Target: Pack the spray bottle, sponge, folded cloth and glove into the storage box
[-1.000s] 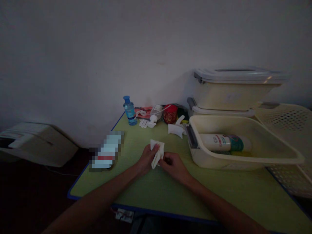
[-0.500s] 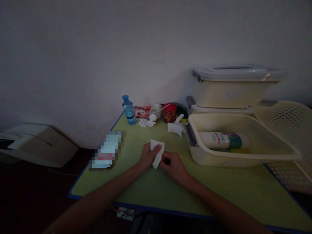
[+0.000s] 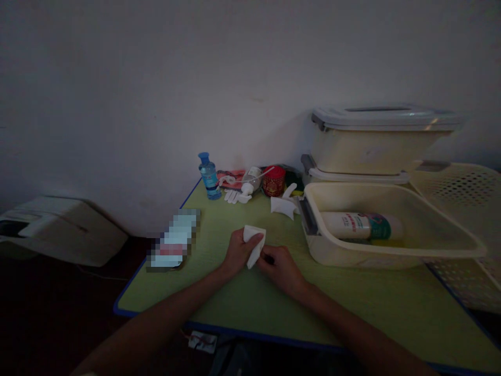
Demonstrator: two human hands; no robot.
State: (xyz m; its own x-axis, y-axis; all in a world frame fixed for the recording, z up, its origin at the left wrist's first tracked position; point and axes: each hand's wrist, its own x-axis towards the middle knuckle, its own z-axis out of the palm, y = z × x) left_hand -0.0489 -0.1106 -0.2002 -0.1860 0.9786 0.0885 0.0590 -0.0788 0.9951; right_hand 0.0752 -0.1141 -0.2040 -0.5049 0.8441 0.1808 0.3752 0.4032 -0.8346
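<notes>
Above the middle of the green table, my left hand [image 3: 235, 253] pinches a folded white tissue [image 3: 253, 251], the thumb pressed flat on its front. My right hand [image 3: 279, 265] is close by on the right, fingers curled and closed, with the fingertips at the tissue's right edge. A dark patch shows inside the curl of those fingers. What the right fingertips grip, if anything, is hidden.
A cream storage bin [image 3: 391, 255] holding a white and green bottle [image 3: 354, 224] stands right, lidded boxes [image 3: 364, 149] behind it. At the back are a blue bottle [image 3: 210, 178], a red container [image 3: 273, 181] and white scraps [image 3: 282, 204]. A blurred-out phone-like object [image 3: 174, 240] lies left.
The view has shifted very slightly, so everything sits a little further right. Both hands keep nearly the same pose around the tissue.
</notes>
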